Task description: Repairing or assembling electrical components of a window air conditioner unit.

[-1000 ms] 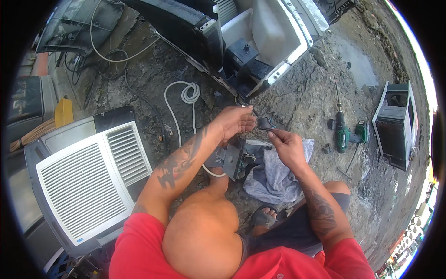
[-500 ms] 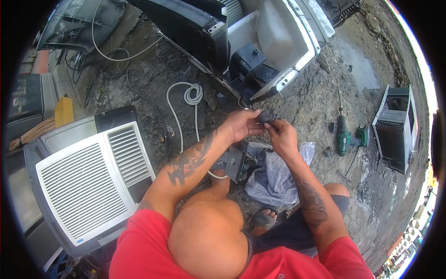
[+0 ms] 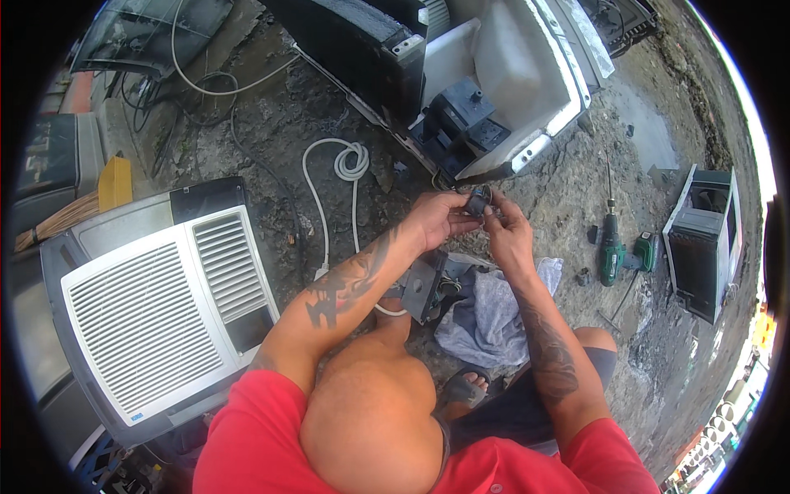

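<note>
Between both hands, just in front of the opened air conditioner chassis point(image 3: 527, 159), is a small dark cylindrical part point(image 3: 477, 202) with what look like thin wires at its far side. My left hand point(image 3: 439, 221) grips it from the left, thumb on top and the other fingers curled below. From the right, my right hand point(image 3: 508, 236) pinches its near edge between thumb and fingers. Nearer to me, below the hands, sit a grey metal bracket box point(image 3: 420, 288) with wires at its side and a crumpled grey cloth point(image 3: 484, 323). The fingers partly cover the small part.
At the left lies a white louvred front panel point(image 3: 144, 325). A coiled white cord point(image 3: 352, 162) runs over the rough ground. To the right are a green cordless drill point(image 3: 611, 251) with a long bit and a black metal-framed unit point(image 3: 699, 239). A broom point(image 3: 66, 226) rests at far left.
The dark part has been turned in my fingers, so its end now faces more upward. My right hand has shifted slightly around it. The whole view has moved a little.
</note>
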Tool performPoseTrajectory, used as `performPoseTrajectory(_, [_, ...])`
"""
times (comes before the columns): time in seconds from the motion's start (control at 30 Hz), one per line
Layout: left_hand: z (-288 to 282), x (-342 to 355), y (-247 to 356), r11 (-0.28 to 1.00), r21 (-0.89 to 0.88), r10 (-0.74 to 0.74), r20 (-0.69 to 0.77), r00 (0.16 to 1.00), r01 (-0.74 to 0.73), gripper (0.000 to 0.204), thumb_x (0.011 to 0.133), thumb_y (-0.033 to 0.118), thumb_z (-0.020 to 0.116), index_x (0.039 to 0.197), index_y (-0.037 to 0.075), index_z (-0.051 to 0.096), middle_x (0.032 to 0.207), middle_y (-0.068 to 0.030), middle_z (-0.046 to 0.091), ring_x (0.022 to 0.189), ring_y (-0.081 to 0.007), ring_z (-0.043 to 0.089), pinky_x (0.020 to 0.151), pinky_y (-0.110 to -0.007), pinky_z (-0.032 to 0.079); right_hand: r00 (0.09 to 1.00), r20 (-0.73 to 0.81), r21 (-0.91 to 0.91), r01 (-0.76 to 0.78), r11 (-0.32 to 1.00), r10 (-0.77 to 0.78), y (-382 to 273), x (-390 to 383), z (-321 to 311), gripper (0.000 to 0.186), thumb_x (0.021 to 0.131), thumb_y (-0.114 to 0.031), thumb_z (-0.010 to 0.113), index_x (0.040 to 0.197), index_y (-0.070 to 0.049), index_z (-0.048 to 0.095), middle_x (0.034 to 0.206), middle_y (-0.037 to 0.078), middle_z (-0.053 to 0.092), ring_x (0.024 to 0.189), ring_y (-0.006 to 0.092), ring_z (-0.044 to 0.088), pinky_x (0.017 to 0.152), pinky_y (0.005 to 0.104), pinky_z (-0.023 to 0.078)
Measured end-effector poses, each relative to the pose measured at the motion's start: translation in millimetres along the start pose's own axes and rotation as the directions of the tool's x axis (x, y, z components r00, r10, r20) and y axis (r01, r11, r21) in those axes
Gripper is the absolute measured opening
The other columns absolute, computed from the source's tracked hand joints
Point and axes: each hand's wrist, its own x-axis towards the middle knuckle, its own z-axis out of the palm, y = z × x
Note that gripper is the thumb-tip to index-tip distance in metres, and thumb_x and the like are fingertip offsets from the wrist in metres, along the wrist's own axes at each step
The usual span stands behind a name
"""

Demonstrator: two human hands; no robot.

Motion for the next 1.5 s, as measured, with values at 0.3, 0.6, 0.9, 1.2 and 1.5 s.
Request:
performPoseTrajectory(0.3, [-8.7,-3.1,-3.3,0.998,0.052,0.032,0.019,0.999,-0.033,0.016,0.095,0.008,0.056,0.107,0.000,0.063,0.102,-0.0122,0.067,0.095,-0.0242,0.069,0.088,-0.040,0.060,0.988,0.157,0.275,-0.040,0.961,-0.003,-10.0,-2.3,4.2,0.032,0.090,-0.008,0.065,0.122,-0.005,0.069,0.109,0.013,0.072,0.105,0.0208,0.067,0.094,0.0319,0.049])
performPoseTrajectory(0.6, [2.7,-16.1,-6.0,0.974,0.164,0.138,0.119,0.983,-0.157,0.020,0.087,0.007,0.071,0.105,0.003,0.063,0.103,-0.0094,0.068,0.099,-0.0191,0.067,0.093,-0.036,0.057,0.987,0.160,0.181,-0.028,0.983,-0.001,-1.6,-0.2,6.8,0.030,0.087,-0.005,0.065,0.116,-0.005,0.070,0.100,0.011,0.074,0.090,0.0170,0.069,0.085,0.0315,0.052])
performPoseTrajectory(0.9, [20.5,-48.1,-5.8,-0.031,0.922,0.763,0.272,0.586,-0.386,0.016,0.084,0.008,0.073,0.095,0.003,0.064,0.094,-0.0094,0.063,0.084,-0.0224,0.066,0.073,-0.035,0.053,0.983,0.134,-0.131,0.147,0.980,-0.129,-10.3,1.8,-0.4,0.027,0.088,-0.009,0.066,0.115,-0.008,0.071,0.097,0.015,0.073,0.086,0.0276,0.069,0.081,0.0383,0.052])
performPoseTrajectory(1.2, [4.8,-36.8,-1.7,-0.423,0.815,0.585,0.580,0.567,-0.397,0.017,0.083,0.010,0.066,0.100,0.006,0.068,0.094,-0.0097,0.062,0.083,-0.0333,0.065,0.074,-0.043,0.054,0.984,0.171,-0.056,0.052,0.997,-0.042,-20.4,-2.4,-2.1,0.019,0.087,-0.006,0.066,0.106,-0.005,0.071,0.094,0.017,0.071,0.076,0.0270,0.063,0.075,0.0345,0.052])
performPoseTrajectory(1.5, [-8.2,-38.6,-0.2,-0.335,0.879,0.715,0.472,0.516,-0.339,0.012,0.085,0.011,0.063,0.096,0.006,0.064,0.093,-0.0130,0.064,0.081,-0.0369,0.066,0.070,-0.045,0.055,0.990,0.130,-0.285,-0.007,0.958,0.046,-29.5,6.8,-21.8,0.032,0.081,-0.022,0.078,0.107,-0.003,0.073,0.073,0.013,0.062,0.066,0.0256,0.059,0.066,0.0395,0.049])
